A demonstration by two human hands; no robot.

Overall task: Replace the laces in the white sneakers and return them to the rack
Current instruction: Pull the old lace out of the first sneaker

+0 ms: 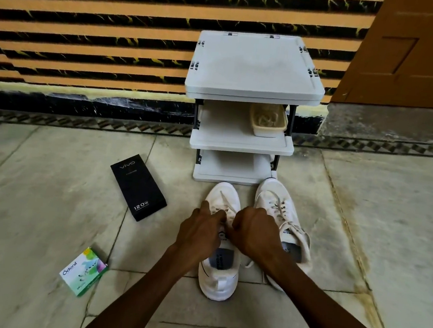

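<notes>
White sneakers (281,205) stand side by side on the floor (48,200), toes pointing at the rack (253,67) and just in front of its lowest shelf. Both hands work on the left sneaker (218,283), whose heel faces the camera. The right hand (255,235) has a closed grip: its fingers are curled tight at the top of the tongue, where a lace (229,200) strand runs out from between the hands toward the toe. The left hand (201,232) lies over the left side of the eyelet area with bent fingers; its fingertips meet the lace rows, but its grip cannot be told, since the knuckles hide whether it pinches the lace or only presses on it. The right sneaker (291,231) lies untouched, tilted slightly outward, with lace rows across its eyelets. The middle shelf of the rack carries a woven basket (268,121) at its right side. A black box (139,186) lies flat on the floor to the left of the sneakers, and a green box (83,272) lies nearer the camera, well apart from both.
</notes>
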